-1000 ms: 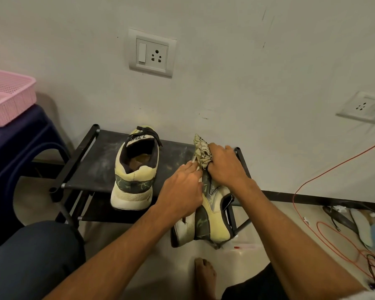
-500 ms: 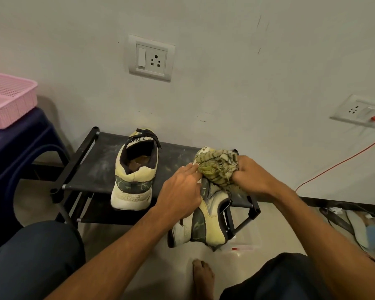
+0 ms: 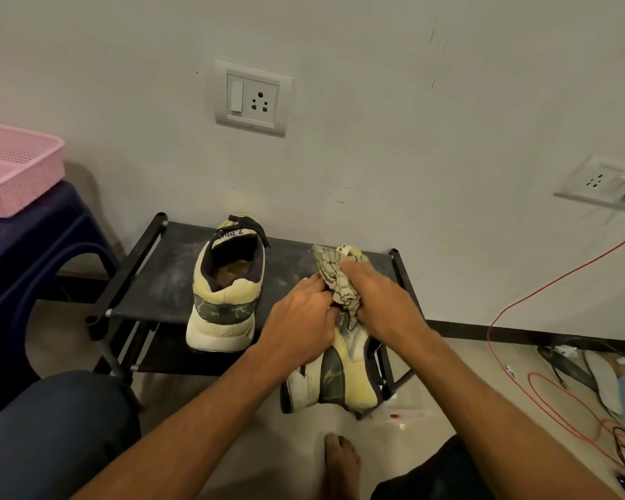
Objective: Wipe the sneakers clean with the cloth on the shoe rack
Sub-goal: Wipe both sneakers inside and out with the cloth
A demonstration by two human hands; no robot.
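Observation:
Two yellow sneakers with dark camouflage bands are on the black shoe rack (image 3: 166, 283). The left sneaker (image 3: 228, 286) stands upright, heel toward me. The right sneaker (image 3: 340, 373) lies tipped on its side at the rack's right end, heel hanging over the front edge. My left hand (image 3: 300, 319) grips its upper part. My right hand (image 3: 379, 301) holds a crumpled patterned cloth (image 3: 336, 279) pressed against the shoe's top. The shoe's toe is hidden behind the hands and cloth.
A pink basket (image 3: 11, 171) sits on a dark blue stool (image 3: 33, 254) at the left. Wall sockets (image 3: 251, 97) are above the rack and at the right. A red cable (image 3: 556, 283) runs to the floor beside loose insoles (image 3: 607, 380). My bare foot (image 3: 341, 463) is below.
My right hand with the cloth swung out to the right off the shoe, then came back left onto its top. My left hand stayed on the sneaker.

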